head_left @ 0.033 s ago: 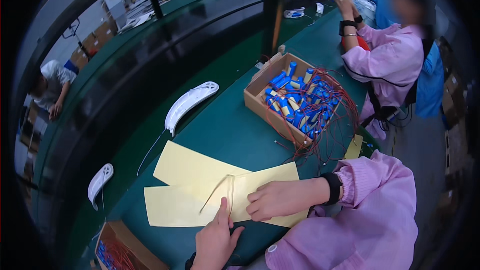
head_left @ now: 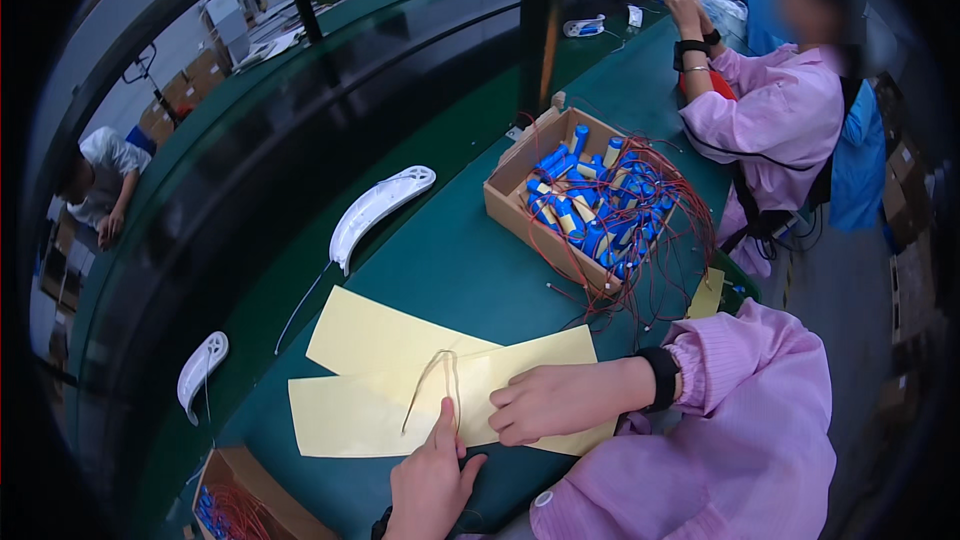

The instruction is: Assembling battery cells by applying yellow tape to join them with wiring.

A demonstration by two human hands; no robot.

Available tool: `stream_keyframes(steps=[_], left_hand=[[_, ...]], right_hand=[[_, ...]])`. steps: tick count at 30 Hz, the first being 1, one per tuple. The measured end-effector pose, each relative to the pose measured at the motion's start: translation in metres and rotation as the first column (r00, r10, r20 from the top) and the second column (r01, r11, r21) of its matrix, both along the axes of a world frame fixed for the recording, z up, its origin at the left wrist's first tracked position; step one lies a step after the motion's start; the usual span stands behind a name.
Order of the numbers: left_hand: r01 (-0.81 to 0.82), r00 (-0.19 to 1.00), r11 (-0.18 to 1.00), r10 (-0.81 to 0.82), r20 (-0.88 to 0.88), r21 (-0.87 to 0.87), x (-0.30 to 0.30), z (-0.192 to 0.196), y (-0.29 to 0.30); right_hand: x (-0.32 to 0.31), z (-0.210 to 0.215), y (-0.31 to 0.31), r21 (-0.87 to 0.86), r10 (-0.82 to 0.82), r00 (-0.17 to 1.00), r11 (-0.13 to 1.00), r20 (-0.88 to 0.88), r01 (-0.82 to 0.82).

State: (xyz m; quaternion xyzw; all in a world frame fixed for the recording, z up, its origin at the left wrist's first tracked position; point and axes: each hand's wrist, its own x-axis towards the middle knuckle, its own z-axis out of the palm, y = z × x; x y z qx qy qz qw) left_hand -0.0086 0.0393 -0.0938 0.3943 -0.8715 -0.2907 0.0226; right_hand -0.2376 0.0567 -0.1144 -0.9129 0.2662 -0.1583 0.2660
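1. Change: the strip (head_left: 447,351) has shifted slightly. Its bend lies a little further left than in the preceding frame, and its two legs stand wider apart at the top. Both hands hold practically the same positions.
2. Bearing on the work: in my judgement, the strip is being adjusted on the sheets, and its handling is unfinished.
3. Left hand (head_left: 430,480): part open, forefinger extended, thumb spread away from it. The forefinger tip lies at the strip's right leg; whether it presses or merely rests there cannot be told. No grip is shown.
4. Right hand (head_left: 550,400): fingers curled down over the upper sheet, back of the hand uppermost. The fingertips are hidden; whether they pinch anything cannot be told.
5. Strip, location: over the pale yellow sheets (head_left: 350,415), left of the right hand and just beyond the left forefinger.
6. Strip, appearance: thin, brownish, bent like a hairpin. The left leg slants down to a darker free end; the right leg runs down to the finger, where its end is hidden. Material not determinable.
7. Sheets: two, long, plain, crossing one over the other on the green bench (head_left: 430,280).
8. Surroundings: beyond the sheets, a carton (head_left: 530,230) of blue cells (head_left: 600,185) with red leads; to the left, two white shells (head_left: 375,208), well apart.
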Motion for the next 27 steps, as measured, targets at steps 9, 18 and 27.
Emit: stream_keyframes(steps=[9,18,27], left_hand=[[-0.028,0.999,0.999,0.027,-0.031,-0.045,-0.001,0.017,0.004],[-0.037,0.988,0.992,0.055,-0.144,0.124,0.033,0.009,-0.027],[0.113,0.584,0.824,0.397,-0.708,0.555,0.075,0.053,-0.062]], right_hand=[[-0.005,0.042,-0.008,0.063,-0.015,0.998,0.998,0.059,0.011],[-0.012,0.134,-0.034,0.188,-0.284,0.629,0.958,0.724,0.217],[0.069,0.129,-0.069,0.506,-0.342,0.734,0.863,0.586,-0.001]])
